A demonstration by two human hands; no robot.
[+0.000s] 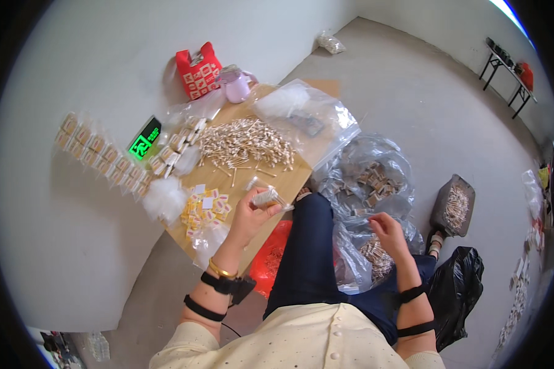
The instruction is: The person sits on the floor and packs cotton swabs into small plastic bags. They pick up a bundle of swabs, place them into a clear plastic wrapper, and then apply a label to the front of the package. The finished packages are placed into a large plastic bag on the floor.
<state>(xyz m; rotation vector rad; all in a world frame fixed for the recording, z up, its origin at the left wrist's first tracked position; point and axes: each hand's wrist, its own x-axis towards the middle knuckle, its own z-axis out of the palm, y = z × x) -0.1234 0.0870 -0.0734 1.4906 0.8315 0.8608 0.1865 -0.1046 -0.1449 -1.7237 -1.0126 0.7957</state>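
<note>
Over the table's near right edge, my left hand [250,216] is closed on a small clear bag of cotton swabs [266,198], gripped between thumb and fingers. Beyond it a heap of loose cotton swabs [246,141] covers part of the wooden table [181,237]. Small yellow and white cards [204,212] lie scattered left of that hand. My right hand [390,235] hovers above my right leg, fingers bent and a little apart, with nothing visible in them. Close to it is a large clear plastic bag [375,157] holding small packs of swabs [375,184].
Rows of filled packs [101,157] line the table's left, beside a green lit sign [144,140]. A red bag [198,72] and a lilac jug [235,85] stand at the back. On the floor are a grey bin of swabs [457,206] and a black plastic bag [458,289].
</note>
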